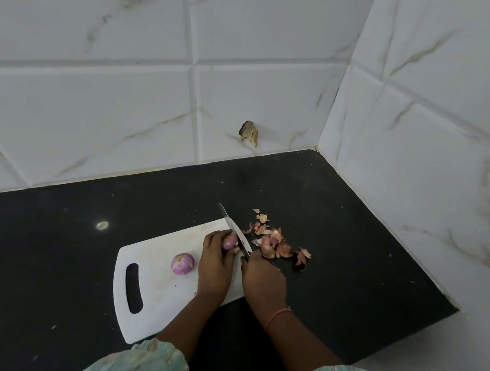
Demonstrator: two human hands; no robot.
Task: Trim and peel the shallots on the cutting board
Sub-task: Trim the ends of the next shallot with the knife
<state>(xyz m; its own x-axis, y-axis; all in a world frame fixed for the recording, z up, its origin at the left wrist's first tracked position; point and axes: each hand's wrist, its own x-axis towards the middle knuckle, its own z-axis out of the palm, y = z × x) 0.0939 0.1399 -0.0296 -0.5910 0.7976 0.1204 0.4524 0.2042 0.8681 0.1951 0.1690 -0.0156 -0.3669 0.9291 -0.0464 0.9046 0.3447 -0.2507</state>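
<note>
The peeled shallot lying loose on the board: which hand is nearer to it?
Left. The left hand sits just right of the peeled shallot, gripping another shallot; the right hand is farther right, holding the knife.

knife handle (244, 257) is buried under the right hand (262, 281), the held shallot (229, 241) mostly covered by left hand (215, 268) fingers, and both sleeves (143, 362) run off the bottom edge

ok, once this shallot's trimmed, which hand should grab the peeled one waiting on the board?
Left, probably. The left hand lies right beside the peeled shallot on the cutting board and only has to release the shallot it holds. The right hand grips the knife, on the far side.
</note>
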